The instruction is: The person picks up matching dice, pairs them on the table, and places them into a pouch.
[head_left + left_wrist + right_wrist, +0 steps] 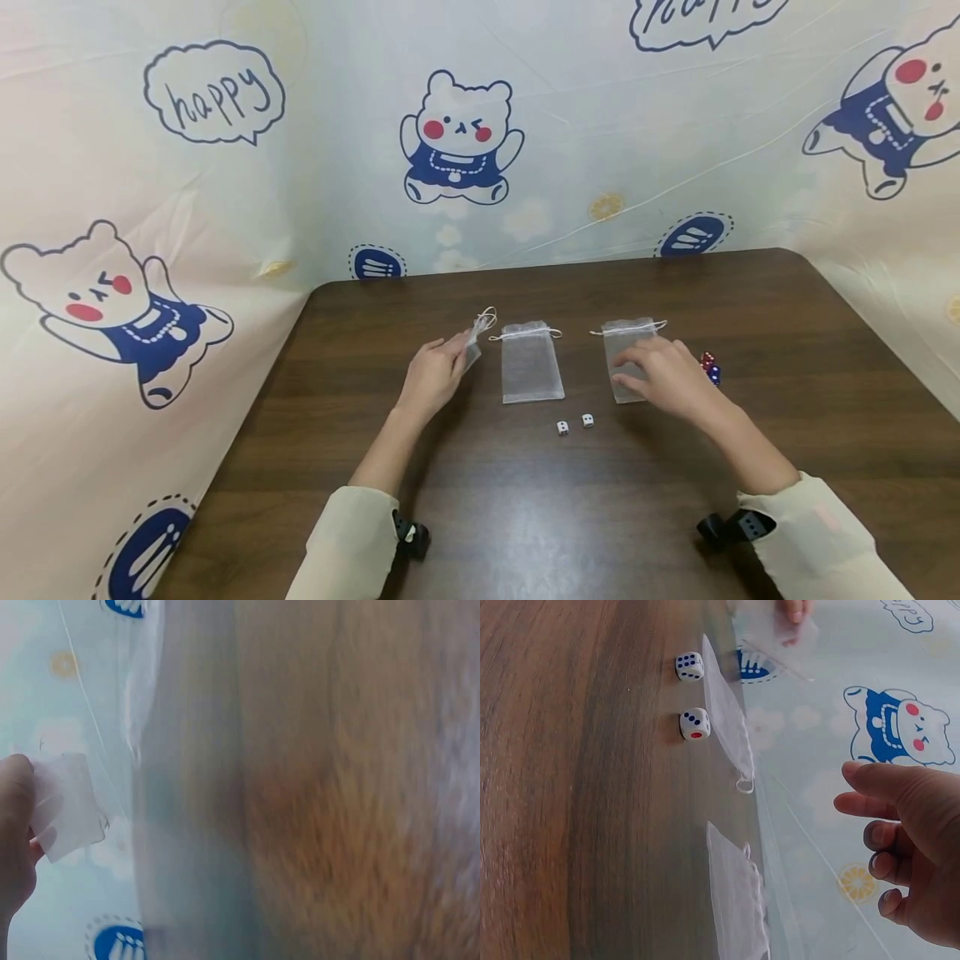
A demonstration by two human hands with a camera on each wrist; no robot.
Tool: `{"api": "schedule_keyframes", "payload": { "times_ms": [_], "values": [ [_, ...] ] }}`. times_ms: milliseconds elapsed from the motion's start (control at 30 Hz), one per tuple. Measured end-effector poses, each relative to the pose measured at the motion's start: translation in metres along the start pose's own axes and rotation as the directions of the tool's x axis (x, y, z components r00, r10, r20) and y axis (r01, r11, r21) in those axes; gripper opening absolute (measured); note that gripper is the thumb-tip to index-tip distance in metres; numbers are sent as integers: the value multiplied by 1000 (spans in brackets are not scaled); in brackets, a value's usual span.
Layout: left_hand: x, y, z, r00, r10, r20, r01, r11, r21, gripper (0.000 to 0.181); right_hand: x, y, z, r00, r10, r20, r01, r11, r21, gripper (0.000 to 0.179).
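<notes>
My left hand (433, 375) pinches a sheer white drawstring pouch (472, 354) at the left, raised off the table; its cord loops stick out past the fingers. In the left wrist view the pouch (69, 806) extends from the fingers. A second pouch (532, 367) lies flat in the middle. My right hand (667, 377) hovers over a third pouch (622, 337) and partly covers it. Nothing is between its loosely bent fingers, as the right wrist view of the hand (930, 840) shows. Two white dice (690, 666) lie just nearer than the middle pouch.
Red dice (707, 360) and blue dice (714, 375) sit partly hidden behind the right hand; their number is unclear. The brown wooden table (510, 517) ends at a patterned curtain (322, 167) behind and on both sides.
</notes>
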State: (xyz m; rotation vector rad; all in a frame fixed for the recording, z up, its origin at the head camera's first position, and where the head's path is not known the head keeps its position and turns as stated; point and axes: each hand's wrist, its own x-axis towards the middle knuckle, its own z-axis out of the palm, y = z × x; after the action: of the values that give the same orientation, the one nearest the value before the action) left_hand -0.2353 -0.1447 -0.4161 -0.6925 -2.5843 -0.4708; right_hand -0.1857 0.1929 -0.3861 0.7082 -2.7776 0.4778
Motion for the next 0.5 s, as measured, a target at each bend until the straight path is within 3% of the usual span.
{"api": "schedule_keyframes", "payload": {
  "times_ms": [100, 167, 333, 500],
  "values": [
    [3, 14, -4, 994, 87, -70, -84, 996, 42, 26, 4, -2, 4, 1000, 7, -4, -7, 999, 32, 15],
    [5, 25, -6, 981, 147, -125, -138, 988, 73, 27, 7, -4, 7, 1000, 6, -10, -5, 998, 61, 14],
    [10, 51, -11, 929, 282, -238, -257, 957, 135, 28, 15, -8, 14, 999, 8, -34, -5, 996, 91, 14],
    [11, 72, -13, 888, 377, -262, -336, 923, 189, 28, 23, -14, 17, 997, 47, -59, -34, 979, 201, 14]
  ]
}}
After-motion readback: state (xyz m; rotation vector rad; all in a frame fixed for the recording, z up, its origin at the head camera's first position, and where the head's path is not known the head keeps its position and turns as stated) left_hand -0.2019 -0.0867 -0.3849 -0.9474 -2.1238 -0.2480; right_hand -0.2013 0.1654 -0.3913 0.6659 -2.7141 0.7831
